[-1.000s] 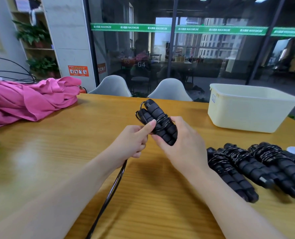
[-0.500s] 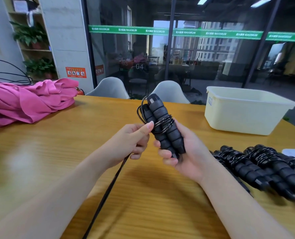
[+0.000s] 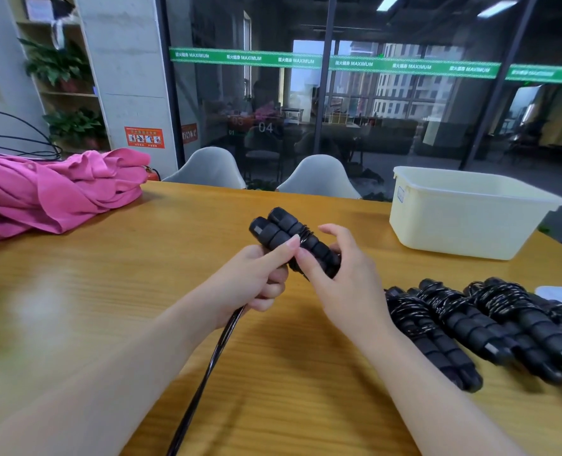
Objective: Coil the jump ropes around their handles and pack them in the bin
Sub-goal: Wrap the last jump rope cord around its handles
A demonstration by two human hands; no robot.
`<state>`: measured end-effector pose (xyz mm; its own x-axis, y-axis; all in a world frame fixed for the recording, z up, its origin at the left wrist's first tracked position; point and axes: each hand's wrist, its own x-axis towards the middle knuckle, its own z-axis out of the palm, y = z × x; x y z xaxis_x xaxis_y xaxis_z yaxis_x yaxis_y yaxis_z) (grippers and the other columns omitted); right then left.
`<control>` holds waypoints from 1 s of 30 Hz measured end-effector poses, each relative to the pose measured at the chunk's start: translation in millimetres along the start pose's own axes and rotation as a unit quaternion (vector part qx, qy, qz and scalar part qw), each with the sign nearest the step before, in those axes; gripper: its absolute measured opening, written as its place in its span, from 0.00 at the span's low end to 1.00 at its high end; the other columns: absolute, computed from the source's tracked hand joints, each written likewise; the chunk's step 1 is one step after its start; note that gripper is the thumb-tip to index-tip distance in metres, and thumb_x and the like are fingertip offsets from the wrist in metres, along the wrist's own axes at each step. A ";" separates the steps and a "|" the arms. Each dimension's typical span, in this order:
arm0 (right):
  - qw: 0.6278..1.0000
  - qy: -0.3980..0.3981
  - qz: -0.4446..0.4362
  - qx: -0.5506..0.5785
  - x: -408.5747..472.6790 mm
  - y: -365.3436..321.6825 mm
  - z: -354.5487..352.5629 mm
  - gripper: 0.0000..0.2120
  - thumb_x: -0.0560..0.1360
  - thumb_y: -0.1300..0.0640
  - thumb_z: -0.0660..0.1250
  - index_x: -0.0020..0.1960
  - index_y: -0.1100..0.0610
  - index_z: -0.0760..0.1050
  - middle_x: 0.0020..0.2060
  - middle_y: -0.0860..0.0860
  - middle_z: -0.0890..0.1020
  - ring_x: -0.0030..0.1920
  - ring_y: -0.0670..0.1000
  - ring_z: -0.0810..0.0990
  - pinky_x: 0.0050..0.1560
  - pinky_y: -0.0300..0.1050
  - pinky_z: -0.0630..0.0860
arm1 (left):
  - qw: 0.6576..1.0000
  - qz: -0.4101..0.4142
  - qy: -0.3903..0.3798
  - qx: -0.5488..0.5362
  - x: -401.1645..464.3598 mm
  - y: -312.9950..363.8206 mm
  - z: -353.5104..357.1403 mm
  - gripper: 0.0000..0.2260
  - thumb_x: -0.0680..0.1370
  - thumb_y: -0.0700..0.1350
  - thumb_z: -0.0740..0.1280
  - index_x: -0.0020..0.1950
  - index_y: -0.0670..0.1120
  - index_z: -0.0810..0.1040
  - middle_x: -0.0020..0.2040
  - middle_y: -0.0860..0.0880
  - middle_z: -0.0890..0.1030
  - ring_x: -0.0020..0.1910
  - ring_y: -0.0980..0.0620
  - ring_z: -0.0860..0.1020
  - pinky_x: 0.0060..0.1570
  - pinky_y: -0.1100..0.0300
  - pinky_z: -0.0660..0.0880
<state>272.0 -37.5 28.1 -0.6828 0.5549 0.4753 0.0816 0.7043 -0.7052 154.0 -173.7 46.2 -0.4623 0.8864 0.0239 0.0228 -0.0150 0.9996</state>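
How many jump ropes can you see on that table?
4 at least: one pair of handles held in both hands, and three wound bundles lying at the right: near, middle, far. More may lie beyond the right edge.

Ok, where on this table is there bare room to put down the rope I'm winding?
Bare wooden tabletop lies between the pink cloth pile and your left hand. Another patch fronts the cream plastic bin. The row of coiled black jump ropes crowds the right.
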 end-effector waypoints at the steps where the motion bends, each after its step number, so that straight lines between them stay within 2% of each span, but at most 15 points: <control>1: 1.000 0.003 0.013 0.018 1.1 -0.4 -0.4 0.28 0.76 0.32 0.68 0.70 0.43 0.71 0.45 0.42 0.80 0.45 0.45 0.80 0.47 0.49 0.79 | 1.000 0.007 0.001 -0.007 0.1 -0.8 -0.1 0.16 0.81 0.59 0.66 0.56 0.47 0.79 0.35 0.51 0.56 0.30 0.55 0.54 0.22 0.65 0.54; 4: 0.994 -0.022 0.053 0.090 3.9 -4.4 -5.0 0.26 0.73 0.35 0.75 0.66 0.42 0.74 0.48 0.45 0.84 0.46 0.45 0.83 0.46 0.44 0.80 | 0.999 0.030 -0.015 -0.043 -0.2 0.8 -4.4 0.15 0.81 0.56 0.67 0.57 0.44 0.76 0.36 0.50 0.55 0.31 0.54 0.53 0.24 0.64 0.53; 7: 0.972 -0.079 0.074 0.206 3.6 -11.3 -11.2 0.15 0.79 0.43 0.73 0.62 0.48 0.79 0.43 0.53 0.88 0.39 0.57 0.86 0.39 0.57 0.84 | 0.995 0.034 -0.058 -0.077 -2.3 4.9 -11.7 0.08 0.82 0.52 0.67 0.52 0.48 0.80 0.35 0.51 0.56 0.31 0.55 0.54 0.26 0.63 0.52; 8: 0.956 -0.099 0.089 0.263 3.5 -14.3 -14.4 0.14 0.81 0.44 0.70 0.61 0.51 0.80 0.43 0.55 0.88 0.38 0.62 0.86 0.37 0.58 0.83 | 0.993 0.033 -0.076 -0.086 -3.1 5.9 -13.6 0.07 0.83 0.52 0.67 0.49 0.51 0.81 0.35 0.52 0.56 0.30 0.56 0.55 0.26 0.63 0.52; 10: 0.910 -0.156 0.144 0.356 4.4 -20.3 -21.8 0.20 0.84 0.42 0.62 0.61 0.56 0.81 0.46 0.60 0.88 0.38 0.66 0.85 0.36 0.52 0.81 | 0.989 0.031 -0.098 -0.102 -4.2 5.7 -16.6 0.10 0.82 0.51 0.65 0.42 0.52 0.80 0.35 0.52 0.58 0.29 0.57 0.56 0.25 0.64 0.53; 12: 0.843 -0.246 0.213 0.428 5.6 -23.9 -27.1 0.29 0.84 0.37 0.57 0.64 0.59 0.82 0.49 0.64 0.87 0.39 0.64 0.85 0.38 0.50 0.81 | 0.988 0.031 -0.101 -0.111 -4.6 5.2 -18.6 0.10 0.82 0.51 0.65 0.41 0.50 0.78 0.35 0.52 0.58 0.28 0.58 0.57 0.25 0.65 0.53; 14: 0.783 -0.310 0.257 0.474 5.1 -24.4 -28.0 0.31 0.83 0.35 0.56 0.63 0.59 0.83 0.47 0.64 0.85 0.35 0.60 0.81 0.31 0.46 0.78 | 0.989 0.031 -0.103 -0.102 -5.7 5.5 -20.0 0.10 0.81 0.50 0.65 0.41 0.51 0.80 0.35 0.52 0.58 0.28 0.58 0.58 0.25 0.65 0.54; 16: 0.765 -0.315 0.274 0.491 5.3 -22.6 -26.9 0.27 0.83 0.36 0.58 0.60 0.55 0.85 0.42 0.60 0.81 0.30 0.54 0.76 0.23 0.39 0.68 | 0.990 0.021 -0.103 -0.092 -5.5 7.2 -21.5 0.07 0.80 0.51 0.67 0.45 0.50 0.81 0.35 0.51 0.59 0.27 0.58 0.59 0.24 0.66 0.57; 18: 0.788 -0.288 0.263 0.477 6.7 -20.1 -26.6 0.24 0.83 0.36 0.60 0.61 0.53 0.84 0.40 0.59 0.81 0.30 0.52 0.74 0.22 0.38 0.62 | 0.994 -0.004 -0.087 -0.072 -4.2 8.4 -21.7 0.11 0.79 0.53 0.70 0.51 0.45 0.77 0.36 0.50 0.60 0.28 0.57 0.60 0.25 0.66 0.60; 20: 0.843 -0.245 0.228 0.422 8.4 -17.5 -26.2 0.22 0.84 0.37 0.60 0.64 0.51 0.82 0.41 0.57 0.83 0.32 0.52 0.75 0.26 0.41 0.62 | 0.997 -0.033 -0.052 -0.041 -1.5 8.0 -20.0 0.17 0.80 0.54 0.70 0.54 0.40 0.75 0.38 0.49 0.59 0.28 0.56 0.60 0.25 0.66 0.62; 21: 0.870 -0.222 0.205 0.389 8.6 -16.9 -25.7 0.20 0.84 0.38 0.60 0.66 0.48 0.81 0.42 0.57 0.84 0.33 0.52 0.75 0.27 0.42 0.63 | 0.998 -0.044 -0.033 -0.034 -0.7 7.7 -18.9 0.19 0.81 0.54 0.68 0.59 0.37 0.77 0.38 0.49 0.59 0.28 0.56 0.59 0.25 0.66 0.63; 23: 0.911 -0.176 0.166 0.333 8.0 -16.7 -23.0 0.16 0.85 0.39 0.61 0.68 0.40 0.79 0.44 0.56 0.85 0.34 0.52 0.77 0.29 0.43 0.65 | 0.997 -0.057 -0.010 -0.043 0.6 6.8 -17.4 0.22 0.81 0.53 0.67 0.67 0.38 0.77 0.37 0.51 0.62 0.28 0.56 0.59 0.24 0.65 0.62; 26: 0.954 -0.104 0.135 0.245 7.4 -13.1 -16.5 0.19 0.83 0.38 0.65 0.73 0.33 0.72 0.43 0.49 0.85 0.36 0.48 0.78 0.33 0.40 0.72 | 0.997 -0.061 -0.013 -0.050 0.2 7.6 -14.7 0.23 0.80 0.55 0.69 0.68 0.41 0.78 0.38 0.52 0.68 0.29 0.56 0.60 0.23 0.66 0.60; 29: 0.988 -0.092 0.055 0.107 5.5 -3.9 -8.6 0.23 0.81 0.38 0.66 0.75 0.33 0.66 0.35 0.36 0.80 0.36 0.40 0.77 0.43 0.37 0.73 | 0.995 -0.084 -0.015 -0.057 1.2 6.9 -11.3 0.28 0.76 0.65 0.69 0.66 0.44 0.80 0.38 0.51 0.69 0.29 0.56 0.58 0.21 0.66 0.58; 30: 0.994 -0.088 0.037 0.059 4.3 -1.3 -7.0 0.25 0.81 0.37 0.66 0.76 0.34 0.65 0.38 0.34 0.80 0.41 0.39 0.78 0.47 0.39 0.74 | 0.994 -0.095 -0.005 -0.060 1.9 6.3 -10.8 0.31 0.76 0.66 0.68 0.65 0.42 0.80 0.37 0.51 0.68 0.29 0.56 0.57 0.21 0.66 0.57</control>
<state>274.0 -32.9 34.8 -0.7947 0.5109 0.3278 0.0584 0.6019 -0.7965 143.7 -177.1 52.7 -0.4395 0.8828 -0.1657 -0.1710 0.0989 0.9803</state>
